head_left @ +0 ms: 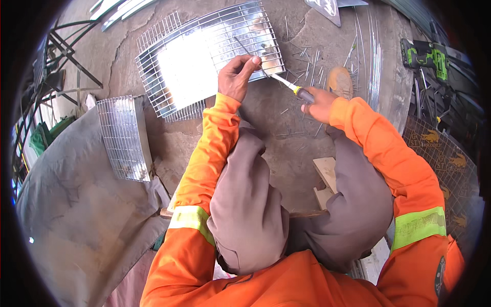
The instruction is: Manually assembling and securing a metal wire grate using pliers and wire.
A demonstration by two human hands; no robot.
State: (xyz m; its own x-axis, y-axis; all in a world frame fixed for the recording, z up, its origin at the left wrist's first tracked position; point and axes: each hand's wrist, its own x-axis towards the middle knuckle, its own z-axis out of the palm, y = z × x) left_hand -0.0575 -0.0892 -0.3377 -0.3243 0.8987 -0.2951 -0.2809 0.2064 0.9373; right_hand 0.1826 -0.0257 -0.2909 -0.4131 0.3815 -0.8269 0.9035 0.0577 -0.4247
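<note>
My left hand is closed, pinching a thin dark metal rod between thumb and fingers. The rod slants over a wire grid panel that lies on a shiny metal sheet. In my right hand is a screwdriver with a yellow and dark grey handle. Its pale shaft points left, its tip near the sheet's lower right edge and close to the rod's lower end. Whether tip and rod touch, I cannot tell. Both hands are in front of my knees.
Short cut wires are scattered on the floor right of the sheet, beside long thin rods. A green and black cordless drill lies far right. Left, a smaller mesh panel rests against a grey cloth. A wooden piece sits between my legs.
</note>
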